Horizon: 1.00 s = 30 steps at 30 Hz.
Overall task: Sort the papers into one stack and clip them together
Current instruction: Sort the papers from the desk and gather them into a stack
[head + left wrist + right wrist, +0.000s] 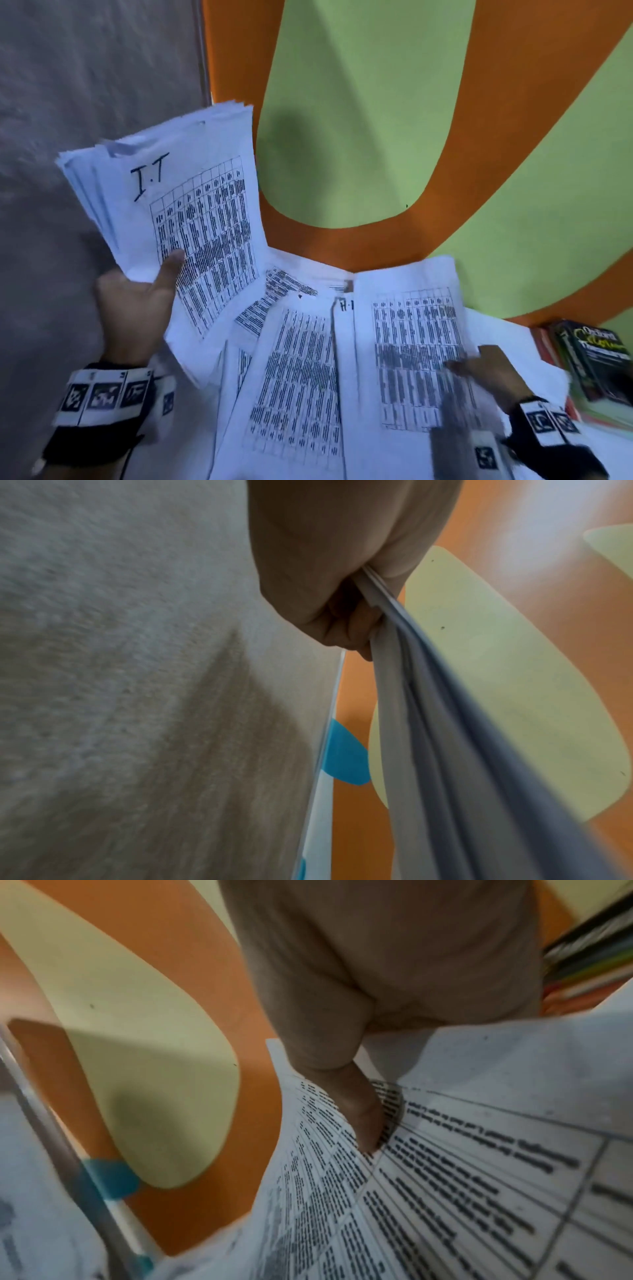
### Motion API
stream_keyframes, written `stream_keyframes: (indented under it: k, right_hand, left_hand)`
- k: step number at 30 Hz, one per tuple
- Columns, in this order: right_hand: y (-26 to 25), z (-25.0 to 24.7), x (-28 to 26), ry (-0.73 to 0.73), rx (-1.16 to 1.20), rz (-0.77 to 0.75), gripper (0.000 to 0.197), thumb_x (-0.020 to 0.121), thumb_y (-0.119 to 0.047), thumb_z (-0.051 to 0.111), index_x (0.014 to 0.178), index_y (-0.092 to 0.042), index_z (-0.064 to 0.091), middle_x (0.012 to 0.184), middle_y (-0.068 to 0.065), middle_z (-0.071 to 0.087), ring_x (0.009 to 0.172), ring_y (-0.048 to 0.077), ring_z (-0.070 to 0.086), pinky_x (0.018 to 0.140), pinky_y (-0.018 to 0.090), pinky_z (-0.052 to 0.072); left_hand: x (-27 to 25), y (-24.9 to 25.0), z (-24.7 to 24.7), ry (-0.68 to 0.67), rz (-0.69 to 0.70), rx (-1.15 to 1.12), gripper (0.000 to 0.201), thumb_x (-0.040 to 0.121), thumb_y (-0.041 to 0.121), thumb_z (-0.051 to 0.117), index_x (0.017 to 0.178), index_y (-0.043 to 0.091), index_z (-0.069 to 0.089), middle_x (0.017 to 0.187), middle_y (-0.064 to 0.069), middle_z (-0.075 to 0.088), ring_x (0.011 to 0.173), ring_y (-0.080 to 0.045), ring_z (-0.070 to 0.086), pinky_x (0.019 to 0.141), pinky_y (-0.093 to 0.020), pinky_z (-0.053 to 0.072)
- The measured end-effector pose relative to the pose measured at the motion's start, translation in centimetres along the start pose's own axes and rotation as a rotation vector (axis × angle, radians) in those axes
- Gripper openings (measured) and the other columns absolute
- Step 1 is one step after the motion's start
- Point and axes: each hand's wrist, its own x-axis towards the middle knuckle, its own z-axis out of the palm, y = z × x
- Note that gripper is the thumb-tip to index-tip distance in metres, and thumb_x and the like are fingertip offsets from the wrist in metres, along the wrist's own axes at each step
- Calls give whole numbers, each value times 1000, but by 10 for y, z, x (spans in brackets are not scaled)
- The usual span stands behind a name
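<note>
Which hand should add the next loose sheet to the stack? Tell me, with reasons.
Right. The right hand already pinches a printed sheet lifted off the loose papers, while the left hand is occupied gripping the gathered stack.

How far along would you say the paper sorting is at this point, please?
Partly done: the left hand grips a gathered stack. The right hand pinches another sheet. Loose sheets remain on the table; no clip visible.

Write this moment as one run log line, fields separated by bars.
left hand: holds I.T bundle raised | right hand: pinches a sheet | loose papers: spread on table | clip: not seen
</note>
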Motion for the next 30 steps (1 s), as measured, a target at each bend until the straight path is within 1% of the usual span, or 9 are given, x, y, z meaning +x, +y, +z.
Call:
stream_keyframes:
  k: [3, 5, 7, 11, 16, 18, 21, 25, 30]
  right_hand:
    - [35, 0, 5, 36, -208, 85, 28, 69, -14, 81, 64, 0, 57, 70, 14, 60, 78, 32, 61, 67, 37, 45]
    - [47, 6, 4, 69, -285, 80, 29, 72, -15, 78, 61, -7, 52, 64, 8, 54, 71, 29, 60, 57, 28, 39]
    - [50, 10, -1, 115, -294, 39, 20, 71, -13, 76, 68, -2, 60, 63, 8, 58, 60, 22, 57, 49, 24, 37]
    - [57, 10, 0, 169, -283, 3, 23, 74, -10, 74, 90, 2, 63, 86, 17, 64, 86, 33, 63, 67, 30, 43]
    - [56, 8, -10, 150, -334, 20, 37, 81, -3, 67, 113, 11, 56, 112, 31, 61, 104, 43, 59, 85, 42, 48]
    - [54, 11, -16, 131, -331, -4, 35, 75, -12, 72, 104, -4, 54, 108, 26, 61, 96, 38, 60, 81, 41, 53]
    - [63, 17, -10, 71, -318, -16, 55, 62, -21, 82, 108, -6, 55, 103, 18, 63, 91, 33, 64, 78, 35, 54]
    - [49, 17, -20, 154, -264, -131, 17, 73, -3, 72, 84, -11, 61, 76, 6, 63, 82, 31, 68, 66, 31, 51]
    - [37, -7, -23, 299, -174, -280, 9, 85, -6, 67, 86, 0, 61, 71, 11, 63, 59, 22, 54, 52, 30, 39]
  left_hand:
    - [-1, -5, 8, -33, 9, -29, 55, 78, 34, 73, 52, 11, 31, 52, -6, 39, 36, -6, 32, 32, -14, 23]
    - [-4, -4, 14, -65, -9, -41, 56, 78, 34, 73, 51, 11, 29, 42, -4, 35, 35, -8, 31, 31, -15, 19]
    - [-8, -1, 20, -91, -18, -34, 60, 79, 34, 73, 49, 15, 24, 39, -2, 31, 32, -8, 32, 31, -16, 19]
    - [-15, 2, 29, -112, -66, 3, 58, 77, 38, 72, 50, 14, 26, 53, -4, 39, 29, -9, 23, 34, -24, 19]
    - [-22, -2, 35, -142, -79, 1, 54, 80, 35, 72, 52, 14, 30, 53, -5, 39, 28, -11, 29, 29, -20, 15]
    - [-24, -3, 36, -155, -82, 4, 54, 81, 34, 72, 52, 13, 31, 53, -5, 39, 28, -11, 29, 28, -18, 15]
    - [-28, -3, 37, -165, -92, 22, 59, 80, 36, 72, 51, 15, 24, 49, -1, 34, 26, -12, 24, 28, -17, 14]
    - [-31, -1, 39, -165, -104, 47, 59, 78, 38, 73, 53, 16, 24, 49, -1, 32, 28, -11, 19, 28, -19, 16]
    - [-31, 0, 33, -158, -104, 46, 60, 79, 35, 73, 53, 18, 22, 48, -1, 31, 27, -11, 28, 28, -21, 17]
